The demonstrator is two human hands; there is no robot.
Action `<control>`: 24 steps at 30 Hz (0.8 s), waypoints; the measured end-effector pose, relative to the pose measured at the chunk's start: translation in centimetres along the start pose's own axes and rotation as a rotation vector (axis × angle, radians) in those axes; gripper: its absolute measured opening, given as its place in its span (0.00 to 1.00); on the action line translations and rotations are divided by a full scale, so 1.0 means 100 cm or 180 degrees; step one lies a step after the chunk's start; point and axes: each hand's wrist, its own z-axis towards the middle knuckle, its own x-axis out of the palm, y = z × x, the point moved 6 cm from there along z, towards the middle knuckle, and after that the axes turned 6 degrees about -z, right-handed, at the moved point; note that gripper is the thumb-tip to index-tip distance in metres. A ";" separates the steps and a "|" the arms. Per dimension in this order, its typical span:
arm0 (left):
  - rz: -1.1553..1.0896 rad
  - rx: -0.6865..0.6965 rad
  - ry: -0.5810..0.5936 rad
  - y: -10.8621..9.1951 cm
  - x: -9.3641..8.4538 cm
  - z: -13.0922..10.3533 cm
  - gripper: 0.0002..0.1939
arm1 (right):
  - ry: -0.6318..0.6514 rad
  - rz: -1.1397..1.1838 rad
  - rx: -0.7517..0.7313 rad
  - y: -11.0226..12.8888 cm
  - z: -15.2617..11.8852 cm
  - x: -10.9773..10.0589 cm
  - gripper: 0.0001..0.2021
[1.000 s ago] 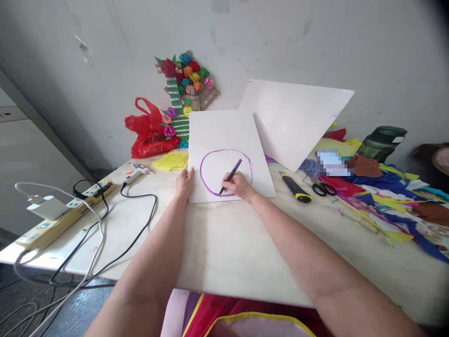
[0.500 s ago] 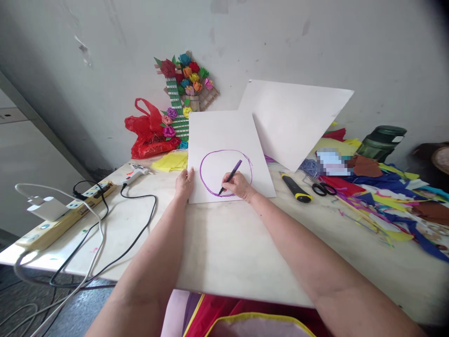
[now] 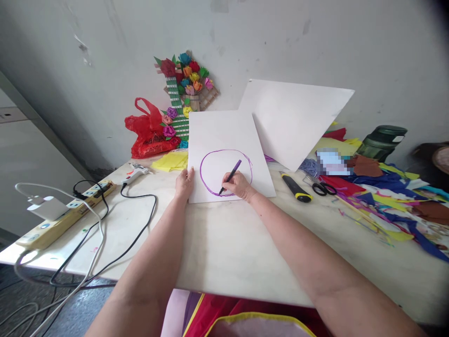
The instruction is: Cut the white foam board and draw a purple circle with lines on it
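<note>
A white board (image 3: 220,131) lies on the table in front of me, with a purple circle (image 3: 201,174) drawn on its lower half. My right hand (image 3: 236,185) is closed around a purple marker (image 3: 234,169), whose dark tip touches the bottom of the circle's line. At the board's lower left edge, my left hand (image 3: 184,184) grips the board, thumb on top and the other fingers partly hidden.
A second white board (image 3: 291,119) leans on the wall. Right: a utility knife (image 3: 295,188), scissors (image 3: 323,188), a green bottle (image 3: 379,142), cloth scraps (image 3: 400,206). Left: a glue gun (image 3: 135,175), power strip (image 3: 66,217), cables, red bag (image 3: 147,131), paper flowers (image 3: 168,68).
</note>
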 end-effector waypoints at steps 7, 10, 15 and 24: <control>-0.0004 0.0040 -0.0014 -0.003 -0.001 -0.001 0.21 | -0.0021 -0.0130 -0.0037 0.001 0.000 0.000 0.03; -0.0055 0.0053 -0.0025 -0.001 0.000 -0.001 0.21 | -0.0022 -0.0137 -0.0067 0.001 0.000 0.000 0.03; -0.0052 0.0045 -0.0026 0.001 0.001 0.000 0.21 | 0.0026 -0.0065 0.0025 -0.001 0.000 0.000 0.03; -0.0004 0.0065 -0.0056 -0.005 -0.002 -0.001 0.20 | 0.0066 0.0037 0.0092 -0.002 0.000 -0.001 0.03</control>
